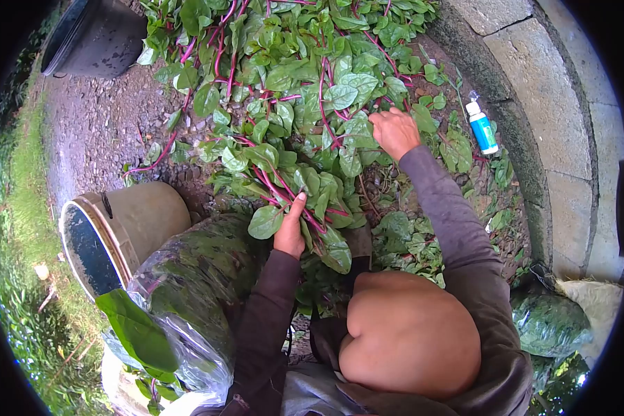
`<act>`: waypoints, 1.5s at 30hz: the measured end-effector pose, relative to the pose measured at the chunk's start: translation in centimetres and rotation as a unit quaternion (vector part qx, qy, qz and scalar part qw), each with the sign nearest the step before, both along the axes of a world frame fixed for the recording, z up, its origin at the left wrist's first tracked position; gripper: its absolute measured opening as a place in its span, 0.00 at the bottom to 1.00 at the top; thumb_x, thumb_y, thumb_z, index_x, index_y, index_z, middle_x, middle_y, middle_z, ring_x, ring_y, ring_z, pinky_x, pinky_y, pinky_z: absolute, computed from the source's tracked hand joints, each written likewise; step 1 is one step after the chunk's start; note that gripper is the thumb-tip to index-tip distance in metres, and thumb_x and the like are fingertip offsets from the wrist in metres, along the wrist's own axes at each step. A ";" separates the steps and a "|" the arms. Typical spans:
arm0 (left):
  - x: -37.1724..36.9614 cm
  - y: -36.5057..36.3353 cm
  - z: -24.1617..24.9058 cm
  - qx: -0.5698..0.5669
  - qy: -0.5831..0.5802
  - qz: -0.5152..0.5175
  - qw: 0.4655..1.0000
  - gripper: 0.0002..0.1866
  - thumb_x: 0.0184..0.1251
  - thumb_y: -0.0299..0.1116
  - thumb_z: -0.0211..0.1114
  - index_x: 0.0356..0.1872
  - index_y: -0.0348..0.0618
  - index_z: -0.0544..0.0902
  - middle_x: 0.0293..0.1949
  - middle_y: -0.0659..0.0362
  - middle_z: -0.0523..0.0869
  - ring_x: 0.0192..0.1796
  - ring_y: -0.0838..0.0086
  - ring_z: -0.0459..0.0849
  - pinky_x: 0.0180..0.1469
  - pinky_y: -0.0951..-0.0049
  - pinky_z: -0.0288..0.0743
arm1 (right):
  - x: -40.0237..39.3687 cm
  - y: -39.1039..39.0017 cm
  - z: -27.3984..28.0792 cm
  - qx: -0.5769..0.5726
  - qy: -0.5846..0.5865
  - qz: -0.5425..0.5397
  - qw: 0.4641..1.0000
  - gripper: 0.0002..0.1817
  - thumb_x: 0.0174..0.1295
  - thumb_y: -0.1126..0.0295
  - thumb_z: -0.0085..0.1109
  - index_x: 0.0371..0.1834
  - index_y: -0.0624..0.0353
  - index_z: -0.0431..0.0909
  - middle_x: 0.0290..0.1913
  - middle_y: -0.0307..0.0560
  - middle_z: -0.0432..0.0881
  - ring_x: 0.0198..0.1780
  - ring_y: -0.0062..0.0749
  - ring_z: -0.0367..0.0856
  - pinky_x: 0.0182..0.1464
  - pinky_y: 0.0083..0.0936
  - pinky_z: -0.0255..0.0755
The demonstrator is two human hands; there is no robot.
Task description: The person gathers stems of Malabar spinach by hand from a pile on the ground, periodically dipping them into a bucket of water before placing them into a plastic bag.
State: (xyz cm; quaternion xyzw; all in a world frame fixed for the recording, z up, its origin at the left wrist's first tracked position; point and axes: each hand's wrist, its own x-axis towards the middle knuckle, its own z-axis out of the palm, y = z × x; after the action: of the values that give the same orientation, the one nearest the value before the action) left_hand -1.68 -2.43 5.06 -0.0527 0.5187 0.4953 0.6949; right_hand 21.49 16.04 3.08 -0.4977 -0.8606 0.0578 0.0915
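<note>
My left hand point(290, 230) is closed around a bunch of Malabar spinach point(276, 182) with purple-red stems, its thumb lying along the stems. The leaves fan out above and to the right of the fist. Farther up and to the right, my right hand point(396, 133) reaches into a large pile of the same greens point(295, 59) on the ground. Its fingers are curled together beside a broad leaf, and whatever lies between the fingertips is hidden. Loose leaves point(395, 232) lie below my right forearm.
At left a dirty white bucket point(149, 215) lies tipped beside a clear plastic bag point(204, 267) packed with leaves. A black bucket point(107, 38) is at top left. A blue-and-white bottle point(482, 130) rests near the concrete block edge point(544, 97). Another filled bag point(551, 322) is at lower right.
</note>
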 end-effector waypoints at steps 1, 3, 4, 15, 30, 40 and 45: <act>0.0 0.1 0.1 -0.001 -0.004 -0.001 1.000 0.20 0.68 0.38 0.60 0.56 0.38 0.74 0.51 0.56 0.81 0.50 0.68 0.81 0.53 0.66 0.75 | 0.0 0.0 -0.3 -0.002 0.005 -0.002 1.000 0.04 0.51 0.69 0.57 0.28 0.54 0.80 0.26 0.44 0.81 0.34 0.40 0.79 0.36 0.39 0.72; 0.0 0.1 0.3 0.003 -0.002 -0.006 1.000 0.20 0.68 0.39 0.60 0.56 0.38 0.74 0.51 0.55 0.81 0.50 0.68 0.81 0.53 0.66 0.76 | 0.1 0.1 -0.6 -0.013 0.017 0.016 1.000 0.04 0.51 0.70 0.56 0.28 0.55 0.79 0.24 0.46 0.80 0.31 0.42 0.79 0.36 0.40 0.73; 0.0 0.1 0.3 0.005 0.000 -0.009 1.000 0.20 0.68 0.39 0.59 0.56 0.38 0.74 0.51 0.55 0.81 0.50 0.68 0.81 0.53 0.66 0.76 | 0.0 0.1 -0.7 -0.018 0.023 0.025 0.999 0.04 0.50 0.71 0.55 0.28 0.55 0.79 0.23 0.47 0.80 0.30 0.43 0.79 0.35 0.40 0.73; -0.5 0.1 0.5 0.004 -0.022 -0.018 1.000 0.21 0.69 0.41 0.59 0.56 0.38 0.74 0.50 0.55 0.82 0.49 0.68 0.82 0.52 0.65 0.77 | 3.8 1.1 -0.2 0.073 0.061 -0.135 0.986 0.05 0.54 0.69 0.54 0.27 0.43 0.80 0.23 0.45 0.80 0.29 0.42 0.80 0.31 0.39 0.72; -0.4 -0.1 0.5 0.018 -0.009 -0.005 1.000 0.21 0.68 0.39 0.60 0.57 0.39 0.74 0.52 0.56 0.81 0.51 0.68 0.81 0.54 0.66 0.75 | 2.4 -3.5 -6.2 -0.187 0.342 -0.343 0.855 0.14 0.58 0.57 0.62 0.35 0.56 0.83 0.28 0.46 0.85 0.27 0.33 0.82 0.34 0.29 0.74; -0.1 0.2 1.2 0.013 -0.046 -0.011 0.999 0.20 0.69 0.40 0.58 0.56 0.39 0.74 0.52 0.55 0.80 0.52 0.68 0.81 0.55 0.66 0.74 | 3.6 -2.3 -8.4 -0.317 0.526 -0.400 0.681 0.08 0.61 0.68 0.53 0.37 0.56 0.81 0.28 0.49 0.83 0.25 0.29 0.77 0.32 0.26 0.70; -0.6 0.0 1.2 0.021 -0.027 -0.003 0.999 0.20 0.70 0.41 0.57 0.56 0.39 0.74 0.52 0.54 0.81 0.52 0.67 0.81 0.55 0.65 0.75 | 7.0 -3.9 -3.2 -0.162 0.148 -0.303 0.927 0.07 0.57 0.72 0.56 0.36 0.53 0.82 0.30 0.44 0.79 0.29 0.39 0.73 0.38 0.34 0.72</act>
State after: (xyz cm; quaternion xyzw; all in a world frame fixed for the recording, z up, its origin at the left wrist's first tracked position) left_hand -2.31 -2.43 6.26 -0.0498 0.4894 0.5028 0.7108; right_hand 28.52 12.11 -0.08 -0.7285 -0.6244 0.2387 0.1494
